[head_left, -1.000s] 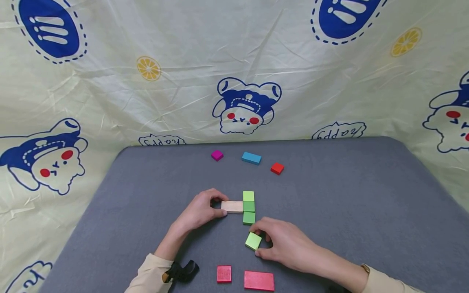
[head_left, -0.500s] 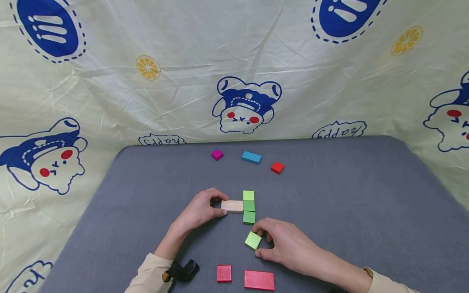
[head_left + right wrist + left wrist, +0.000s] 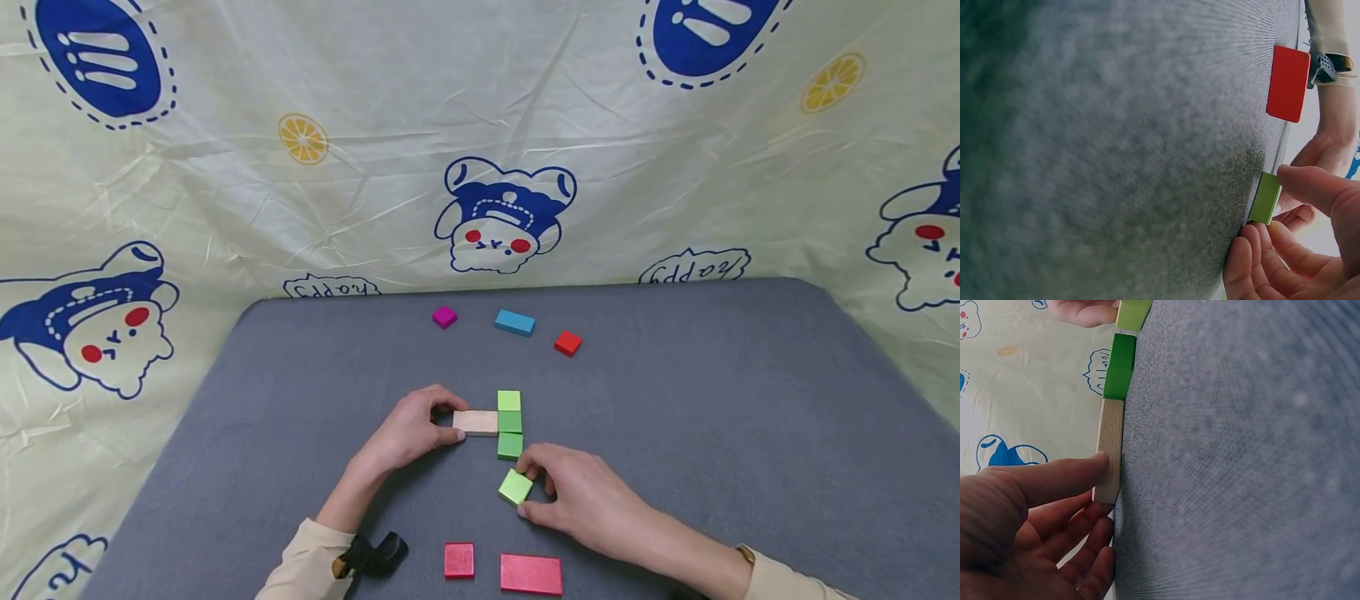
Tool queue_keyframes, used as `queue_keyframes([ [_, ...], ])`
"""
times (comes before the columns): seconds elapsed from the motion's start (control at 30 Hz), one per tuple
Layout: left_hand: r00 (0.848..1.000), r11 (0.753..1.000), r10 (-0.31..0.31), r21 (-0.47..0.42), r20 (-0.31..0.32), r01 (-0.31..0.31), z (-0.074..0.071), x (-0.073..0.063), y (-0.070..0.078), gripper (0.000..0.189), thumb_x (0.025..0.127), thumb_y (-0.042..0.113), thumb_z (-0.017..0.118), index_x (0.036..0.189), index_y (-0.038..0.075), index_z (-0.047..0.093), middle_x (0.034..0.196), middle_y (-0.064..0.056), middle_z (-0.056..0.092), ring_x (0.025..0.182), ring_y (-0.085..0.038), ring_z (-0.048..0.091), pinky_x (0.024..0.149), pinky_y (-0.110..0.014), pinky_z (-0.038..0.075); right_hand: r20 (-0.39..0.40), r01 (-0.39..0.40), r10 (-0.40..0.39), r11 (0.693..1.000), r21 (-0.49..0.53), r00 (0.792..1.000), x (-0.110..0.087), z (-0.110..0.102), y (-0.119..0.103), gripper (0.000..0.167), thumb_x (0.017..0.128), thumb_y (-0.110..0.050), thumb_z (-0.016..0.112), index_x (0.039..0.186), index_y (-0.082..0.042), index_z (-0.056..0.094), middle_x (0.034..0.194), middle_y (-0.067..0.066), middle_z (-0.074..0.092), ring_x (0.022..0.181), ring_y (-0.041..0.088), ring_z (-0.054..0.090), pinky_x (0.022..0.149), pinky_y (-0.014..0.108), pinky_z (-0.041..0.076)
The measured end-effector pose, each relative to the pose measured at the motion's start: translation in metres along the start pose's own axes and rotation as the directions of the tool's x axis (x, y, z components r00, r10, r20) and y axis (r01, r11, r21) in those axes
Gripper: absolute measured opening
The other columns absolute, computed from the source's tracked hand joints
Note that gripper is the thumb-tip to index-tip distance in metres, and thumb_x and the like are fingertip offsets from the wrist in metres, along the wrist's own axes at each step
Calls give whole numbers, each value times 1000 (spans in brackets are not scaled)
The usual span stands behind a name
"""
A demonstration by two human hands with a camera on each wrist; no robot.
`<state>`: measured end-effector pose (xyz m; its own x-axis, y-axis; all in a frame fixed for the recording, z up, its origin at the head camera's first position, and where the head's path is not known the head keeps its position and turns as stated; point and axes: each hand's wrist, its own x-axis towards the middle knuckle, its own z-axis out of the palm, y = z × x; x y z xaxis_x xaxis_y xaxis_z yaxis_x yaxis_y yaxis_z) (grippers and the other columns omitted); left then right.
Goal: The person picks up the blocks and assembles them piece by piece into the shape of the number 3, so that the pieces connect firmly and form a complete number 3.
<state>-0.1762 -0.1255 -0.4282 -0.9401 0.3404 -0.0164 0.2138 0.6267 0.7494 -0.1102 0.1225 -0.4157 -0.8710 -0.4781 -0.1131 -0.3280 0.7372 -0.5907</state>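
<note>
A pale, creased sheet (image 3: 390, 75) printed with blue-capped cartoon animals (image 3: 506, 217) and yellow fruit slices (image 3: 303, 139) catches the light behind the grey counter (image 3: 675, 400), whose far corners are rounded.

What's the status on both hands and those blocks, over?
Left hand pinches wooden block, set against green column. Right hand pinches light-green block, turned askew, short of column's near end. Nothing visible in the gap.
</note>
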Motion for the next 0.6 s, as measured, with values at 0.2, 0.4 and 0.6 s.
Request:
queue_keyframes([
  [0.2,1000,1000,8,2,-2,-8,0,-1,0,24,81,4,78,104,9,73,100,1,63,96,-20,56,88,-40,44,-25,-1,1,1000,2,1000,2,0,1,30,77,-25,83,100,-25,63,87,-13,55,70,6,51,59,26,43],
  [0.4,1000,1000,12,5,-2,-12,0,0,-1,24,81,4,78,104,9,73,100,1,63,96,-20,56,88,-40,44,-44,-2,2,1000,-2,999,3,-1,2,29,77,-24,83,98,-25,63,87,-13,55,69,5,50,58,26,43],
  [0.6,1000,1000,9,-5,-2,-9,0,-1,0,25,81,3,77,104,9,73,101,1,63,96,-20,56,87,-40,44,-53,-6,5,1000,-7,999,4,-1,2,29,77,-24,83,98,-24,64,86,-13,55,67,5,50,57,26,43],
])
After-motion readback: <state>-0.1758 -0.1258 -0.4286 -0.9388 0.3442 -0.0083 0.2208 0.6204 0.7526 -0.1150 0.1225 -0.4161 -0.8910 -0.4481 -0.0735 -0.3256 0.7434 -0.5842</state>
